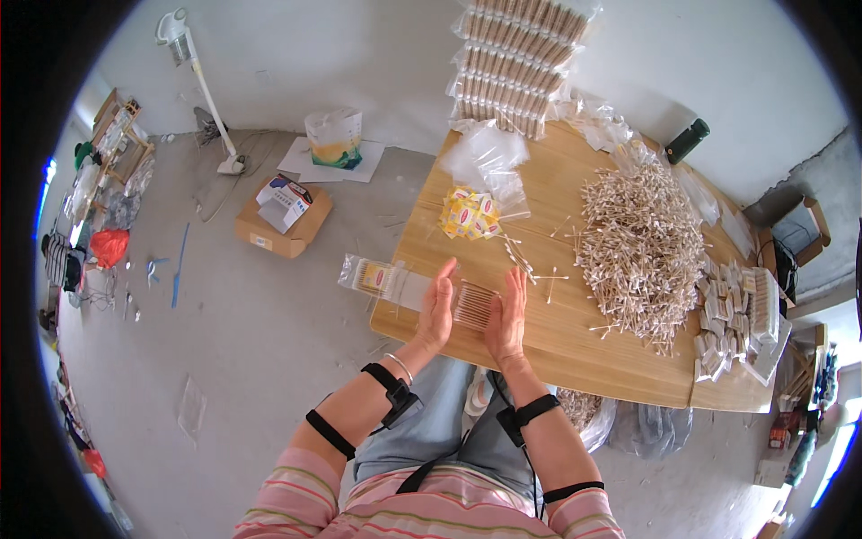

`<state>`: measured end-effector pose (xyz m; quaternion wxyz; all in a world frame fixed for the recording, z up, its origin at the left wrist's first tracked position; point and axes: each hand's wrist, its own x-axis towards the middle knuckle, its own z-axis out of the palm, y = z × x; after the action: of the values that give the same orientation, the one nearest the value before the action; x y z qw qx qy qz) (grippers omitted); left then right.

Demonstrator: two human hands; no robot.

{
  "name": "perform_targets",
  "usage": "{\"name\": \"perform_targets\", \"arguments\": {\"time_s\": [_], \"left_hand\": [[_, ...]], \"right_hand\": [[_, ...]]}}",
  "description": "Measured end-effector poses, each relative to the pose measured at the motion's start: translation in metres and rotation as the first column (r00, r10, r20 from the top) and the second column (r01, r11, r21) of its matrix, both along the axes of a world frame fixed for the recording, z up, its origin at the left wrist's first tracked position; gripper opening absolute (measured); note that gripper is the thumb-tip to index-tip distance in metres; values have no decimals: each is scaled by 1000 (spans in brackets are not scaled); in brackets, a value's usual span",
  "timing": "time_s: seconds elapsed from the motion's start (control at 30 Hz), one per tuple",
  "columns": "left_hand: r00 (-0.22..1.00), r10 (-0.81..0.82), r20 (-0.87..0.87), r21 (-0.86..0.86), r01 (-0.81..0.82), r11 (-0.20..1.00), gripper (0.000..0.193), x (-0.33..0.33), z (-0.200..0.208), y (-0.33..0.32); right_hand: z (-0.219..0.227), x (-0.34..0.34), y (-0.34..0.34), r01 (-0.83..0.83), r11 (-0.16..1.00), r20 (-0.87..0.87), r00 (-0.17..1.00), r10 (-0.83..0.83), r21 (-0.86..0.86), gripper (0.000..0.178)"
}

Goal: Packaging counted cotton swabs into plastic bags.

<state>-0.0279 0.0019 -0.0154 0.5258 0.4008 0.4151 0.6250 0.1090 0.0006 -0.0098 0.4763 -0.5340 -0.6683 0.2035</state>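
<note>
A flat row of cotton swabs [473, 304] lies side by side near the table's front edge. My left hand [437, 308] stands on edge along its left side, fingers stretched out. Along the right side is my right hand [507, 316], also straight-fingered, its palm facing the left one. Both hands are at the row's edges; how firmly they press cannot be told. Left of my left hand, a clear bag [370, 277] with swabs and a yellow card sticks out past the table edge. Yellow-and-white cards [469, 214] are piled beyond my hands, with loose swabs [518, 258] beside them.
A large heap of loose swabs [639, 251] covers the table's right side. Small packs [725, 314] crowd the right end. Stacked swab packs [516, 63] stand at the back, near empty clear bags [489, 162] and a green bottle [688, 141]. A cardboard box [287, 235] sits on the floor.
</note>
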Motion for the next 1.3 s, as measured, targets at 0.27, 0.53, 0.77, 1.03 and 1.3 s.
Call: {"name": "perform_targets", "arguments": {"time_s": [0.27,0.53,0.77,1.03,1.3], "left_hand": [[594,278,-755,341,-7,940,32,-39,11,-5],[510,206,-835,262,39,964,29,-25,24,-8],[456,202,-867,264,75,962,14,-26,24,-7],[479,227,-848,268,19,963,18,-24,20,-5],[393,187,-900,232,70,970,35,-23,20,-5]], "right_hand": [[8,-2,-16,-152,978,374,907,194,-141,45],[10,7,-12,-90,993,241,965,105,-73,39],[12,8,-3,-79,996,300,950,88,-45,30],[12,10,5,-85,996,343,935,89,-29,32],[5,7,-5,-45,999,410,912,37,11,30]]}}
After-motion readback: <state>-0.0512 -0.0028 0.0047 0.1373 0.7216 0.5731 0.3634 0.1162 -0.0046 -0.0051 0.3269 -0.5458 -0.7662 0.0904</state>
